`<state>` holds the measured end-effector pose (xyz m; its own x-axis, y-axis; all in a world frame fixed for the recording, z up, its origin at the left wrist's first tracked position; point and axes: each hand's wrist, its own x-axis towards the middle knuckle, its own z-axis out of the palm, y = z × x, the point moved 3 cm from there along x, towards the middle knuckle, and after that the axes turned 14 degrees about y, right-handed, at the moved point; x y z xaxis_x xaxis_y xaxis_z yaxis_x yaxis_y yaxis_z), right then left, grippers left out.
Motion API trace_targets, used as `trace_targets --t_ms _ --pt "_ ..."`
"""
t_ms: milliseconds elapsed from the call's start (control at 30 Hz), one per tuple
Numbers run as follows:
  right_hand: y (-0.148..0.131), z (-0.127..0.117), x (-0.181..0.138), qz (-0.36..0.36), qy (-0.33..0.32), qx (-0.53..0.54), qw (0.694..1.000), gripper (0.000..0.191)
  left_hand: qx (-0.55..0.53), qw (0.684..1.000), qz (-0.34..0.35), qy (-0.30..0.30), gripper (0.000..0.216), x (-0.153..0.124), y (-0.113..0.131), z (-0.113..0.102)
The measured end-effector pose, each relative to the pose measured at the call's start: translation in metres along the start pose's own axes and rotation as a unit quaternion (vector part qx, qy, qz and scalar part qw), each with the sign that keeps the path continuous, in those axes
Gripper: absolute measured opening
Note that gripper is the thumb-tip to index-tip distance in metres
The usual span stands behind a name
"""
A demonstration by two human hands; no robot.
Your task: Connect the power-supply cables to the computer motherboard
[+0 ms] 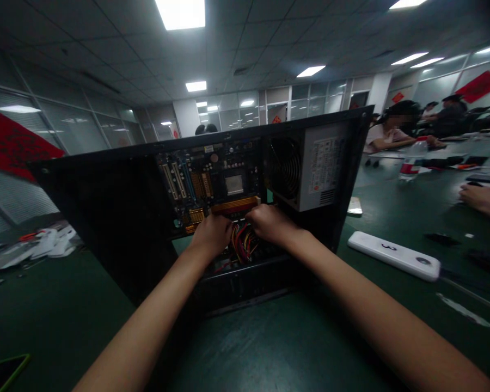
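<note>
An open black computer case (106, 218) stands tilted on the green table in front of me. Inside it are a motherboard (251, 173) with a square silvery processor area and a power supply (322, 166) with a round fan grille. Both hands reach to the orange and red memory slots (234, 206) at the board's lower edge. My left hand (212, 234) is closed near their left end, my right hand (269, 222) near their right end. The fingertips are hidden, so what they pinch cannot be made out. Bundled coloured power cables (243, 245) lie just below and between them.
A white power bank (394, 255) marked 3, with a cable, lies right of the case. Further right are a water bottle (413, 158) and another person's hand (484, 200). White scraps (55, 239) lie at left, a green-edged phone (6, 373) at front left.
</note>
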<state>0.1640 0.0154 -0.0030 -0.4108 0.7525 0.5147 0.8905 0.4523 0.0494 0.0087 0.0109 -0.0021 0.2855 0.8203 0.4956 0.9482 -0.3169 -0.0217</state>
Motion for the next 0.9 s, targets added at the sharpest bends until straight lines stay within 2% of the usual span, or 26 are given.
trace_targets --t_ms 633,900 --pt "0.0002 0.0011 -0.0002 -0.017 -0.003 0.004 1.0 0.025 0.028 0.999 -0.023 0.005 0.033 -0.0019 -0.0001 -0.0041" --pt "-0.0008 -0.0005 -0.0006 -0.021 -0.002 0.008 1.0 0.025 -0.001 1.0 -0.016 0.01 0.033 -0.0026 -0.0031 -0.0057"
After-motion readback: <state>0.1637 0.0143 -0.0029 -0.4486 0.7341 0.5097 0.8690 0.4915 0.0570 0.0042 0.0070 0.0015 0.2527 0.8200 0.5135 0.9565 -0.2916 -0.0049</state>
